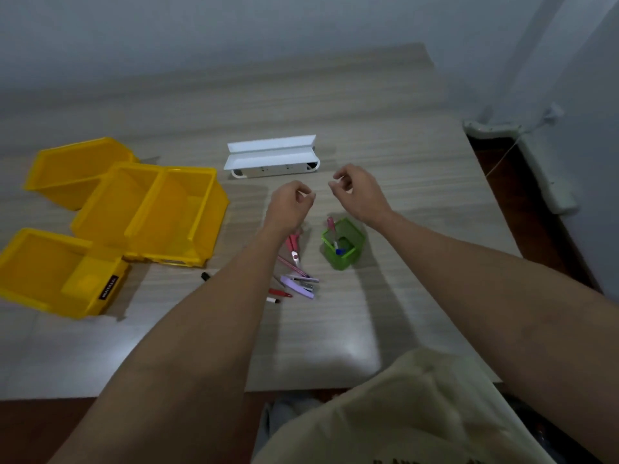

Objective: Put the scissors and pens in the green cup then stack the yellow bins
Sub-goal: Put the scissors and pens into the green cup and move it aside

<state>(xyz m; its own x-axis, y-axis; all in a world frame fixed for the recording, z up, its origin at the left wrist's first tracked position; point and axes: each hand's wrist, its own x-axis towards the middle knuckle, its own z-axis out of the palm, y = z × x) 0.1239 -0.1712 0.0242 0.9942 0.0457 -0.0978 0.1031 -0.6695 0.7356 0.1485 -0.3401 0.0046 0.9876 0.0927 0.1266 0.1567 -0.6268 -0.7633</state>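
The green cup (343, 244) stands on the table and holds a pink-capped pen (332, 229) with something blue at its bottom. Red-handled scissors (293, 247) lie just left of the cup, partly under my left wrist. Several pens (280, 293) and a purple stapler-like item (298, 285) lie in a loose heap in front of the scissors. A black marker tip (205, 276) peeks out by my left forearm. Three yellow bins (150, 209) (72, 169) (57, 272) sit at the left. My left hand (290, 205) and right hand (360, 192) hover above the cup area, fingers loosely curled, holding nothing.
A white open box (272, 157) lies beyond my hands. The table's right edge (492, 209) drops to a dark floor. A white power strip (536, 162) lies on that floor by the wall. My cream shirt (402, 413) fills the near edge.
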